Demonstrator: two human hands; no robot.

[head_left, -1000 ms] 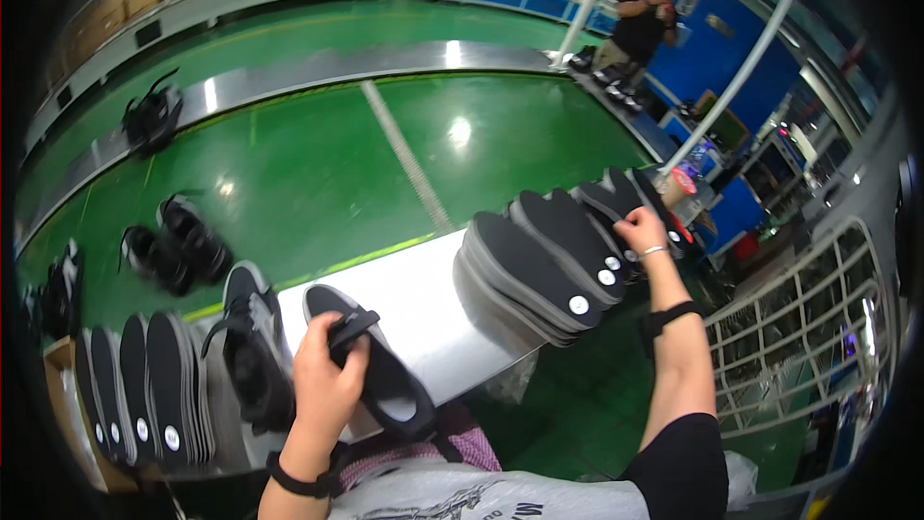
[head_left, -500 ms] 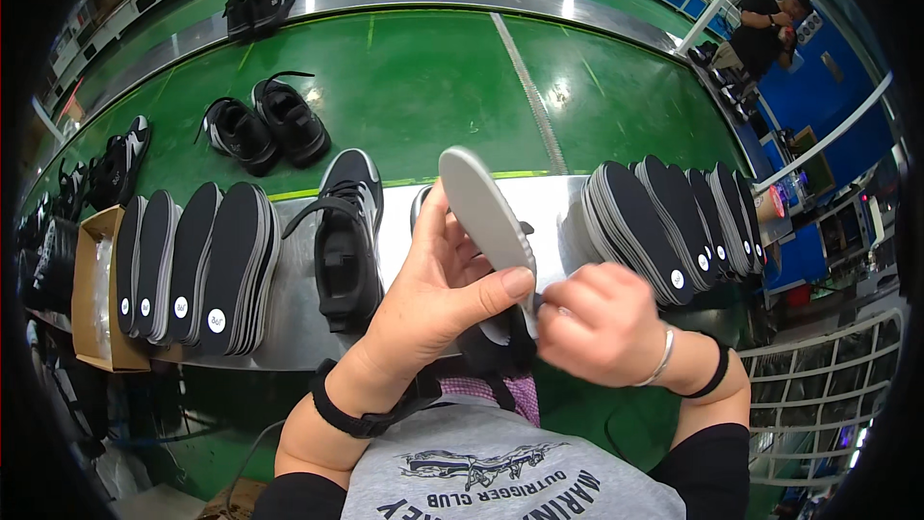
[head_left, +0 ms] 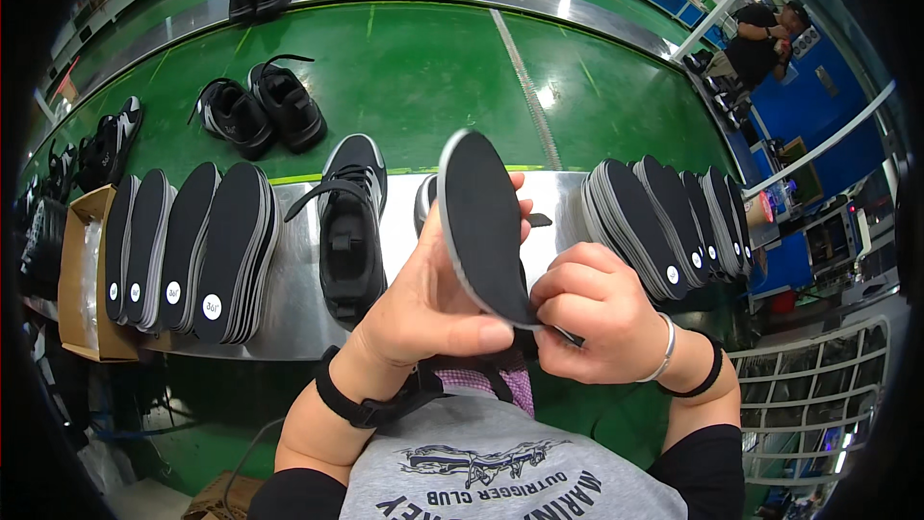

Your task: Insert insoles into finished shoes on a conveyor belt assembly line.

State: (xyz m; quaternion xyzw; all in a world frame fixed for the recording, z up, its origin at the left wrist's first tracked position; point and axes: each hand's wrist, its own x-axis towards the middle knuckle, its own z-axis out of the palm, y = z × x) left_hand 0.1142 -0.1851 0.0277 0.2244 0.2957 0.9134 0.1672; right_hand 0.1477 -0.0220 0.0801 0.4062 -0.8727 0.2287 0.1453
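A green belt (head_left: 414,87) runs beyond both hands, and nearer lies the metal surface (head_left: 298,274), its bare part showing to either side of them. Well to the left of the hands stands a row of insole stacks (head_left: 192,231), black on top with grey edges; more insole stacks (head_left: 669,207) lean just beyond the right hand. A cardboard box (head_left: 72,270) sits farther left than the first row. A pair of black shoes (head_left: 289,116) rests on the belt, beyond and left of the left hand. Near that hand's left side is a black shoe (head_left: 352,217), toe pointing away; another shoe (head_left: 423,195) is mostly hidden behind the hands. The left hand (head_left: 419,313), half open, cradles a tilted, bent black insole (head_left: 481,221), thumb in front, fingers behind. The right hand (head_left: 602,313), fingers curled closed, pinches its lower end. A silver bracelet (head_left: 668,347) circles the right wrist.
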